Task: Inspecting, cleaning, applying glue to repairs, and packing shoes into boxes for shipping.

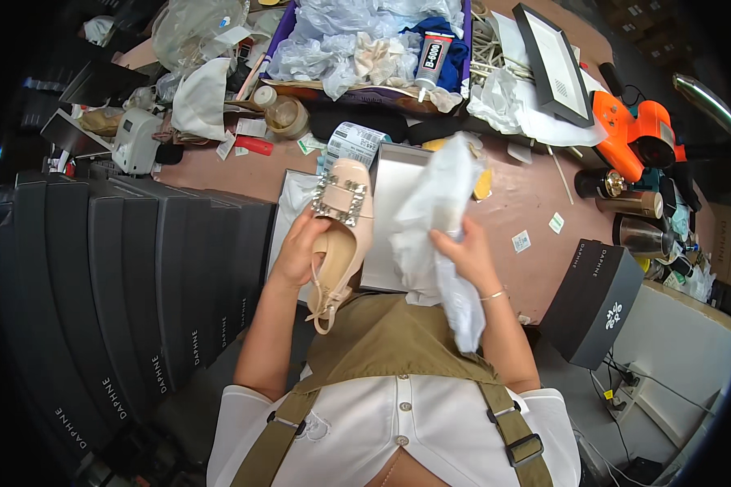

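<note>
My left hand [299, 247] grips a beige slingback shoe [351, 235] by its side, toe pointing away from me. A square buckle [340, 200] edged with sparkling stones sits across its toe, and the ankle strap hangs loose at the near end. In my right hand [468, 253] is a bunch of white tissue paper [440, 215], pinched between thumb and fingers and drooping toward my lap. Beneath both hands lies an open shoe box [384, 278] with a pale inside, partly hidden by the paper.
Several dark shoe boxes [130, 284] stand in a row at left; another box [590, 302] sits at right. At the back are a purple-edged box [468, 49] of crumpled paper, a glue tube [434, 61], a glass jar [283, 114] and an orange tool [629, 134].
</note>
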{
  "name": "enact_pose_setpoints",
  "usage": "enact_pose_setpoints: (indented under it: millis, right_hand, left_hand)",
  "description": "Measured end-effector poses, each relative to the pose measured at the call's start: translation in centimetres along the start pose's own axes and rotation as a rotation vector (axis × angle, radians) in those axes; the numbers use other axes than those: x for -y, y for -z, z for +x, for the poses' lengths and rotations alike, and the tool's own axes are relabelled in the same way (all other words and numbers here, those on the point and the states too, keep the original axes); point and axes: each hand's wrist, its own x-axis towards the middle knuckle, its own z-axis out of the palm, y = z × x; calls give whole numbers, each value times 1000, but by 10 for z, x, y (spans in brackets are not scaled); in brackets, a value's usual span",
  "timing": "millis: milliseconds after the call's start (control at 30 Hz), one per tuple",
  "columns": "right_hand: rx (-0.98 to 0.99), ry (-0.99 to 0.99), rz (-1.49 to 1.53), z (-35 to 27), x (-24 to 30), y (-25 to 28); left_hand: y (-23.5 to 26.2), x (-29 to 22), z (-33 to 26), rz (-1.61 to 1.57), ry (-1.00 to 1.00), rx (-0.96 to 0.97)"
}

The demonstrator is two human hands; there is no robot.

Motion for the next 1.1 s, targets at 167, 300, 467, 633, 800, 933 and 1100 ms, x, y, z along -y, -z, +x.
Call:
enact_pose_setpoints:
  millis: [167,300,467,633,800,933,1100]
  right_hand:
    - [198,150,-792,20,-73,-79]
    - [248,45,-759,8,-27,-49]
    - [707,239,-785,-40,14,6]
    - [832,152,-341,-76,-28,2]
    - [339,137,-399,-41,20,-6]
    - [32,410,-934,47,-53,-43]
    - [351,342,-1378,66,-82,-60]
  left_hand:
    - [31,7,-22,-92,-39,-173]
    - [34,20,-26,-183,-65,-215]
    - [30,27,-31,-187,-41,-159]
    - [24,31,-43,-177,-27,-137]
    - [27,25,-38,-186,-24,-153]
    - [2,17,-11,-170,-12,-76]
    - [-39,39,31,-175,14,-54]
